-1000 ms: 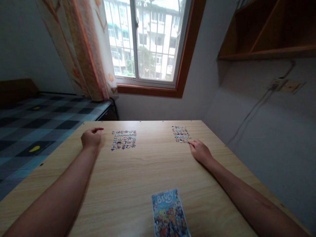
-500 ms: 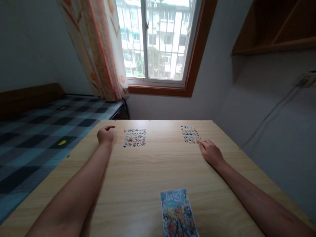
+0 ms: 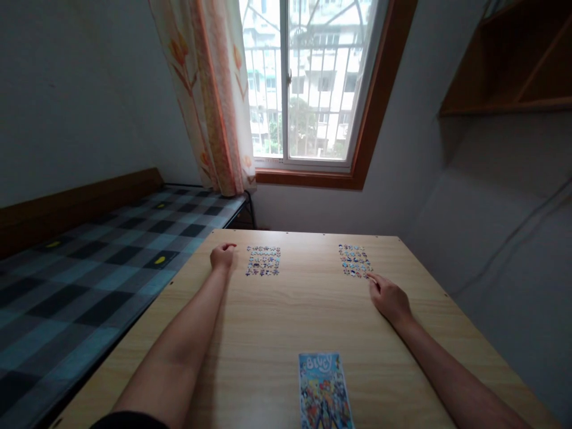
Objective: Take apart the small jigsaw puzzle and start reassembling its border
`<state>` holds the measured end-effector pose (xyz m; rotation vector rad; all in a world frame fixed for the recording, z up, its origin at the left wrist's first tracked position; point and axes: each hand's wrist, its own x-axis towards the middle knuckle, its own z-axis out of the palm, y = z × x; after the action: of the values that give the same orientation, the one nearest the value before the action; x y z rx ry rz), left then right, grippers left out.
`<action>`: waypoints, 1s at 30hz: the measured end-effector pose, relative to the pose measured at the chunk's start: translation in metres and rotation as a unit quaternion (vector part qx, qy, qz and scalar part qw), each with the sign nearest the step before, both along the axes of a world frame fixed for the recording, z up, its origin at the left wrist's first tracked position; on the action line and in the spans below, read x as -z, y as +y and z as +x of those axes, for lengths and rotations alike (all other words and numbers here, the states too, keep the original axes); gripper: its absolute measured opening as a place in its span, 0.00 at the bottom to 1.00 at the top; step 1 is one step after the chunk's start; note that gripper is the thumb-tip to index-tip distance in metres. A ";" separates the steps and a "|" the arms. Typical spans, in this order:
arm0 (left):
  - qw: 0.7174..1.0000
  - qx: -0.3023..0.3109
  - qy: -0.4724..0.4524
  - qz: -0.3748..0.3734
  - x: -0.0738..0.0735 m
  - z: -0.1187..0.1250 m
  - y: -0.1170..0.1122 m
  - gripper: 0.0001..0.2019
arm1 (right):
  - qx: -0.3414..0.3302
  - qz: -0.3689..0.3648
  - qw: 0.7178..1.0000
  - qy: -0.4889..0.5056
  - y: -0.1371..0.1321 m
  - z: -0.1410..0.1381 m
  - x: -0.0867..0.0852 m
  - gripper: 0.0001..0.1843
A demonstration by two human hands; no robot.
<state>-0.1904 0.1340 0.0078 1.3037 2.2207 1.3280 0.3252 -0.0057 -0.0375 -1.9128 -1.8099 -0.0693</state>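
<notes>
Puzzle pieces (image 3: 355, 260): mid-frame, apparently being arranged
Your left hand (image 3: 222, 257): fingers curled, hold unclear
Right hand (image 3: 390, 298): fingers half-curled, hold unclear
Next: likely light fingertip touch

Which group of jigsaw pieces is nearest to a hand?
The right group: the right hand is at its near corner. The left group lies apart from the left hand.
</notes>
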 end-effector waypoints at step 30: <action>0.883 0.248 0.380 -0.120 -0.019 0.101 0.011 0.10 | -0.034 0.016 0.997 0.063 -0.001 0.002 -0.003 0.20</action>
<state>-0.0889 0.1454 0.0266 2.3500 2.1003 0.3515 0.3274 -0.0062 -0.0350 -1.7896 -1.7770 0.0452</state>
